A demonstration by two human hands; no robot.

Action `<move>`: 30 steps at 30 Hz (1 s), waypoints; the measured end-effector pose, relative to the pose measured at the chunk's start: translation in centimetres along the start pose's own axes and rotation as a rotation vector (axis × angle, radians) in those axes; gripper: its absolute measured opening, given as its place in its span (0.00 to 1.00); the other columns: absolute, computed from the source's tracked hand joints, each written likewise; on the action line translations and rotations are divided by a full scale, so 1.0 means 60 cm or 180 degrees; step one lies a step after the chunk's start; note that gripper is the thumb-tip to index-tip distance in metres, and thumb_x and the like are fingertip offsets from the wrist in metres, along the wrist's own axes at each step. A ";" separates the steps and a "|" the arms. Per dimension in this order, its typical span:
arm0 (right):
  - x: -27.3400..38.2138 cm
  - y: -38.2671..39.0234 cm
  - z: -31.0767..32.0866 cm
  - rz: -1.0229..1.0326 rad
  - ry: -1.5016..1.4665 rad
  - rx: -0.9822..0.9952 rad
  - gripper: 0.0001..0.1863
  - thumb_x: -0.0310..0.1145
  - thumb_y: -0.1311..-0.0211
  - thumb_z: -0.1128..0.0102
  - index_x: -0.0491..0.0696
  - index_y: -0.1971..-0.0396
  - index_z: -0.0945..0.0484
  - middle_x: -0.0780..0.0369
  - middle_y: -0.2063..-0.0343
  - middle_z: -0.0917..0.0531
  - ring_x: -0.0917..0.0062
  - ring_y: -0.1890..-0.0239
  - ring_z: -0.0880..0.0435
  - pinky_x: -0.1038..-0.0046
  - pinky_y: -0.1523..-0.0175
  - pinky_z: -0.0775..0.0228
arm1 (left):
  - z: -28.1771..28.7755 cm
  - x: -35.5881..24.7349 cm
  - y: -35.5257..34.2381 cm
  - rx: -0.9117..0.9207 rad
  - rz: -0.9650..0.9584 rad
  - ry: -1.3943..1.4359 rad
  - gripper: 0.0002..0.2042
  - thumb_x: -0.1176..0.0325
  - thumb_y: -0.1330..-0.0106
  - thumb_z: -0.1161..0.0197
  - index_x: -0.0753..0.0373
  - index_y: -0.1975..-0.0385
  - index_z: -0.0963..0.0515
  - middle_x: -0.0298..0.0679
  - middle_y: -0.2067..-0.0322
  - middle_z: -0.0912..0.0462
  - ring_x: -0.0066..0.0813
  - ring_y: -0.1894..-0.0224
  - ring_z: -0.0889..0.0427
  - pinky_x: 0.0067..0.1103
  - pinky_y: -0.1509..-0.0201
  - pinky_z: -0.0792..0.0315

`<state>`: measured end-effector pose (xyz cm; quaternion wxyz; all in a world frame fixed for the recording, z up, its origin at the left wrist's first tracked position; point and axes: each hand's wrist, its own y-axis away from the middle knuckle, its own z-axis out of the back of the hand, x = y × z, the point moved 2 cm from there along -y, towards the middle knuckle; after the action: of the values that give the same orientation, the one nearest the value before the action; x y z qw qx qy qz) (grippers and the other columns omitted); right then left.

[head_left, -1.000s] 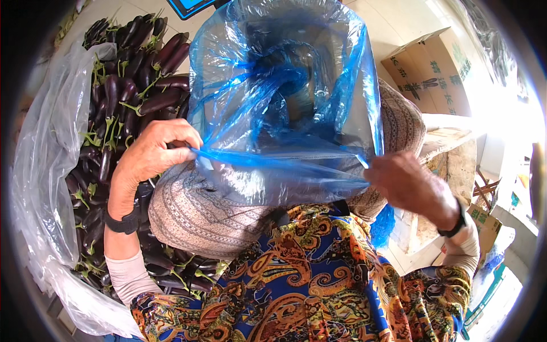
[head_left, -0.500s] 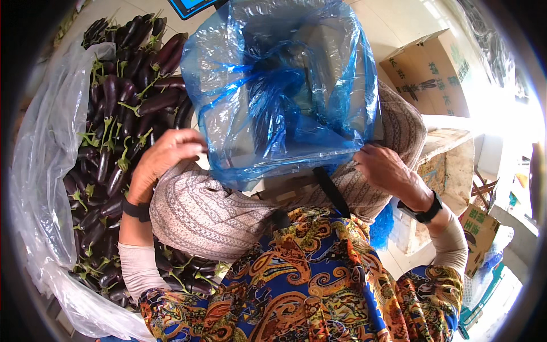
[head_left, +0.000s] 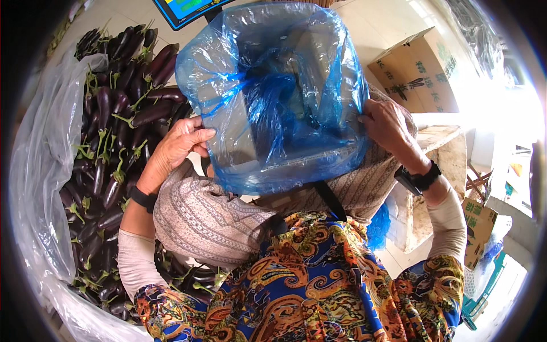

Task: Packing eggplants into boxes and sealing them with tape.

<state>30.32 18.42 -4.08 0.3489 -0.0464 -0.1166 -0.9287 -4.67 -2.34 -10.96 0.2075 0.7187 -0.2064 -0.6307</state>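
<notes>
A thin blue plastic bag [head_left: 233, 142] lines an open box in front of me, its mouth folded over the rim. The box's own walls show only dimly through the film. At the bag's left edge my left hand [head_left: 181, 141] is closed, pinching the film between thumb and fingers. On the right side my right hand [head_left: 389, 126] grips the bag's edge, fingertips partly hidden against the plastic. My knees, in patterned trousers [head_left: 208, 222], stand on either side of the box. Beside my left arm lies a big heap of dark purple eggplants [head_left: 105, 165].
Clear plastic sheeting [head_left: 45, 154] borders the eggplants on the far left. A lit screen [head_left: 188, 8] stands beyond the bag. On the right are a printed cardboard carton [head_left: 413, 74], a worn pale box [head_left: 424, 222] and a blue plastic bundle [head_left: 379, 228].
My left hand has come up to the bag's left edge and taken hold there. My right hand has moved from the near right corner farther up the right side.
</notes>
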 end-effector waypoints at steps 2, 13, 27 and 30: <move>-0.016 -0.003 -0.005 -0.0064 0.0286 0.0125 0.06 0.31 0.44 0.43 0.43 0.72 0.24 0.48 0.77 0.21 0.52 0.68 0.20 0.56 0.61 0.30 | 0.015 0.016 -0.006 0.0038 -0.0149 -0.0171 0.21 0.58 0.38 0.37 0.69 0.53 0.25 0.36 0.65 0.19 0.17 0.72 0.21 0.14 0.67 0.24; -0.063 -0.039 -0.035 0.1020 0.0997 0.0391 0.04 0.24 0.45 0.48 0.43 0.77 0.25 0.53 0.77 0.24 0.58 0.69 0.23 0.57 0.62 0.33 | -0.001 -0.003 0.055 0.0077 0.0036 -0.0211 0.18 0.62 0.38 0.38 0.71 0.56 0.23 0.38 0.69 0.18 0.22 0.73 0.19 0.17 0.68 0.24; 0.017 -0.127 -0.058 0.0612 0.0138 0.1707 0.12 0.26 0.49 0.43 0.40 0.63 0.25 0.46 0.64 0.19 0.54 0.56 0.21 0.57 0.53 0.30 | 0.005 0.083 0.028 0.0260 -0.0152 -0.0057 0.10 0.64 0.37 0.36 0.65 0.68 0.25 0.28 0.77 0.26 0.14 0.76 0.26 0.15 0.74 0.33; 0.029 -0.115 -0.034 0.1242 0.0361 0.1386 0.09 0.29 0.48 0.41 0.40 0.69 0.22 0.48 0.67 0.21 0.53 0.60 0.22 0.59 0.53 0.31 | 0.012 0.096 0.015 0.0325 -0.0240 0.0092 0.12 0.62 0.36 0.36 0.62 0.74 0.29 0.24 0.81 0.30 0.11 0.80 0.31 0.14 0.79 0.38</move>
<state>24.47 21.84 -7.04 0.5286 0.0600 -0.2822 -0.7983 -4.70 -6.31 -15.26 0.1497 0.7446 -0.2080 -0.6163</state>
